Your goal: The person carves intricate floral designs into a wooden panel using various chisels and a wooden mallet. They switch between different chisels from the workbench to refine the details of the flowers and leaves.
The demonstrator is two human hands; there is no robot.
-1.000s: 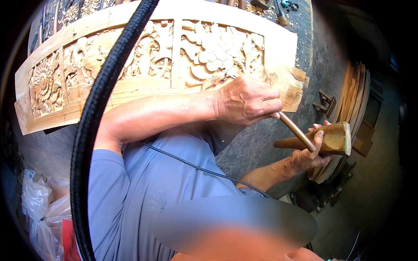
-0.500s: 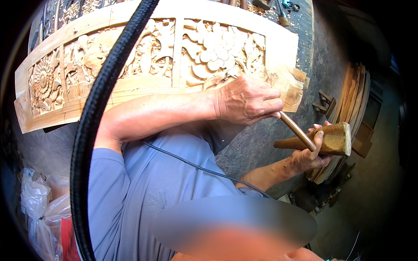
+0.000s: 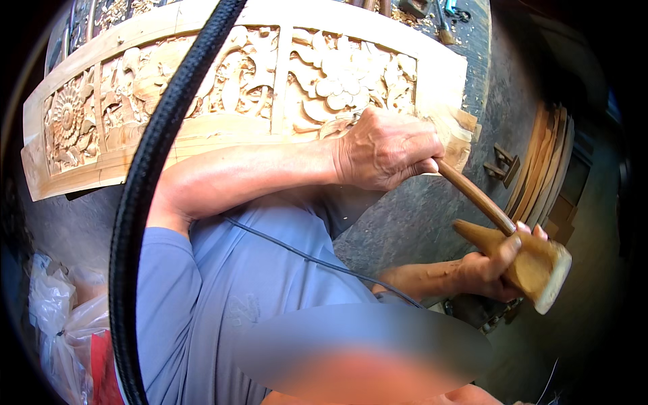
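1. Here's the left hand, its grip wrapped snugly round the rod-handled tool at the edge of the carved panel, which lies on the tabletop — a steady wrist helps.
2. Right hand: grip curled round the wooden mallet; whether mallet meets handle, I can't tell.
3. Working end's hidden — worth sighting it past those knuckles before pushing.

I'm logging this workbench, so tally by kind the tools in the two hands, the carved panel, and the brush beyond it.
Slim wooden-handled tool, in the left hand: 1
Wooden mallet, in the right hand: 1
Carved wooden panel: 1
Brush: 1
Total: 4
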